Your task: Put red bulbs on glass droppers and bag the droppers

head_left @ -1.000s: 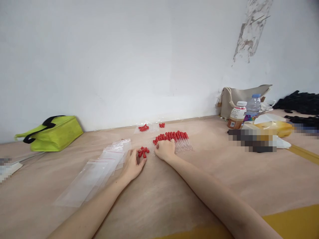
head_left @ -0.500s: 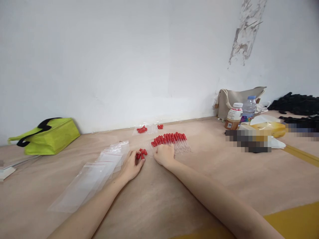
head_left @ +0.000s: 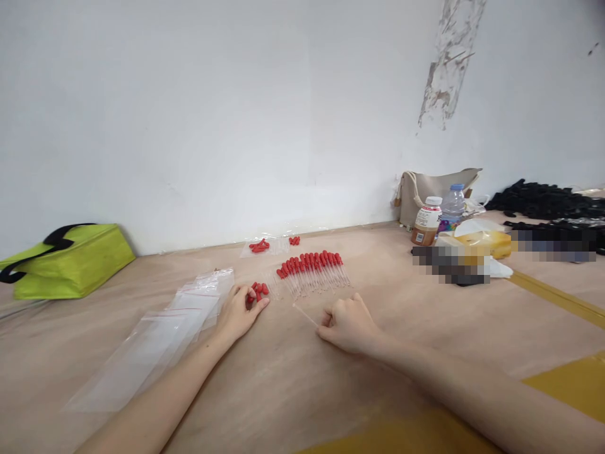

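Beside a small heap of red rubber bulbs (head_left: pixel 260 289) rests my left hand (head_left: pixel 239 311), its thumb and fingers apart at the heap's near left edge. My right hand (head_left: pixel 348 324) is closed, pinching one end of a thin clear dropper tube (head_left: pixel 305 314) that points left toward the heap. Between the hands and the wall lies a row of droppers (head_left: pixel 314 270), red bulbs at the far end and clear tubes toward me. Several loose clear tubes (head_left: pixel 275 285) lie between the heap and that row. Whether my left fingertips grip a bulb is hard to see.
Clear zip bags (head_left: pixel 155 328) overlap at the left, near my left forearm. Farther back lie a bag with red bulbs (head_left: pixel 259 246) and more tubes. A lime-green bag (head_left: pixel 75 261) stands far left; a drink bottle (head_left: pixel 426 222) and tissue pack (head_left: pixel 482 243) are at right.
My right hand has drawn back to the right from the tubes, now with one clear tube in its fingers. My left hand stays by the red bulbs. The view has turned slightly right.
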`<action>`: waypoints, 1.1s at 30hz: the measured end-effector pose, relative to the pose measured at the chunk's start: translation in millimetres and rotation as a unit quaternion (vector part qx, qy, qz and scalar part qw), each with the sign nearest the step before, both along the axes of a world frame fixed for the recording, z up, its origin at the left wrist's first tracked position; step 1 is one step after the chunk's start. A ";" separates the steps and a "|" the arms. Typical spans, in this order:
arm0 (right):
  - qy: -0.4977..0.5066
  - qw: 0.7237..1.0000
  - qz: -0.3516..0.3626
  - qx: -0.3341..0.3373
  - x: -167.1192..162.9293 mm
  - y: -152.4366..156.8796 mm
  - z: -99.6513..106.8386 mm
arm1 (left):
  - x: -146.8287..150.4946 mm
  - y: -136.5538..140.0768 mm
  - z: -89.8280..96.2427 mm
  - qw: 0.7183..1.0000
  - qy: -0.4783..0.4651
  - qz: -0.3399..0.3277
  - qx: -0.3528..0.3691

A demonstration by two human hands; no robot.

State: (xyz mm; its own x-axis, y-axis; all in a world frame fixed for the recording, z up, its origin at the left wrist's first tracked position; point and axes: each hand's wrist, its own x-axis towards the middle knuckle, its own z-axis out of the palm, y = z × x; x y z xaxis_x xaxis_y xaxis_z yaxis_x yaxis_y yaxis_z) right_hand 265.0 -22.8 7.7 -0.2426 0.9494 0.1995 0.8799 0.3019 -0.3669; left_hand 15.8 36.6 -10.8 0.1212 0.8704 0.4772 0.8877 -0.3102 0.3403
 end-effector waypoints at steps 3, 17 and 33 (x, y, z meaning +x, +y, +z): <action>0.031 0.999 0.007 -0.019 2.6 7.3 3.8 | 1.7 -0.1 -0.5 1.000 0.009 0.004 0.017; 0.028 0.999 0.025 -0.013 -8.8 14.9 -14.4 | -8.0 -21.7 1.3 0.994 -0.053 -0.018 0.091; 0.162 0.965 0.169 0.122 3.4 27.0 -29.9 | 22.3 -50.9 4.4 0.970 -0.019 -0.233 -0.069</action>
State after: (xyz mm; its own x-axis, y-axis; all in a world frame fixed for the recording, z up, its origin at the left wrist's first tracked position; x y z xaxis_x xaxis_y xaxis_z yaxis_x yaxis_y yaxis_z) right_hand 268.3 4.2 -22.2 -0.4181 0.7417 0.5244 0.5674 0.6641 -0.4869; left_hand 38.1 -14.4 -6.5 0.5006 0.7818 0.3717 0.6487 -0.6231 0.4369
